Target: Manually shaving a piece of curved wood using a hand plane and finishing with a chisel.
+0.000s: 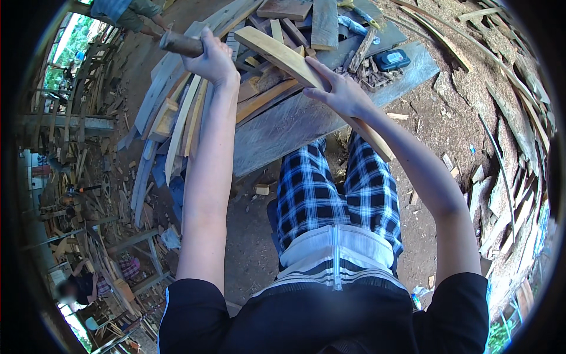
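Observation:
My left hand (213,59) is wrapped around a thick, round, dark brown wooden stick (181,43), raised over a fan of boards at the upper left. The far end of the stick points left. In my right hand (342,94) is a long, slightly curved wooden board (280,53), gripped near its middle between thumb and fingers. This board slants from the upper middle down to the right, passing under my right wrist, and its lower end (380,144) hangs over my knee. Below it lies a wide, worn work board (283,138).
Curved boards (177,127) lean in a stack at left. A blue-black box-shaped thing (391,59) and a yellow-handled tool (367,16) lie on the bench. Shavings and offcuts (466,100) cover the ground at right. One person (127,10) stands at upper left, another (82,289) at lower left.

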A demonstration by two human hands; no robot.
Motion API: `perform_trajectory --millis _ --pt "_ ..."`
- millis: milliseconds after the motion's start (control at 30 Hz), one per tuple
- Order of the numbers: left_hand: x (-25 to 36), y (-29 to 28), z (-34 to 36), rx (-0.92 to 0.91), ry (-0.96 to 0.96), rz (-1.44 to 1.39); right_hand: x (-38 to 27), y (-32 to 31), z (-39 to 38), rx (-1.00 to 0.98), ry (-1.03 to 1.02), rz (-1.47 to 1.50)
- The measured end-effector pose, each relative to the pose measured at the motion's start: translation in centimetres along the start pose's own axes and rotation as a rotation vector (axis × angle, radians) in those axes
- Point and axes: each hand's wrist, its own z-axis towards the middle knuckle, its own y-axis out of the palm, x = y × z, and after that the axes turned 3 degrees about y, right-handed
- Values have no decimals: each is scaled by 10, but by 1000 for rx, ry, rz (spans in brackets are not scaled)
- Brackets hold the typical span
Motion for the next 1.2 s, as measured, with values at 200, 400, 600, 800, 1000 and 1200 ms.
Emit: perform_trajectory --millis 200,400,600,800,1000,1200 --pt "-22 26 -1 -265 185 96 11 4 1 55 -70 67" --pt "-27 30 -3 -278 92 135 4 2 -2 -28 11 71" --pt "-32 37 -6 -186 382 477 7 -3 7 17 -27 235" --pt "-24 35 -5 -161 285 372 -97 -129 -28 63 -437 554" --pt "-21 38 1 -172 182 363 -162 -158 -28 105 -471 238" --pt "-26 25 -15 -201 245 423 -150 -175 -6 -109 -570 -177"
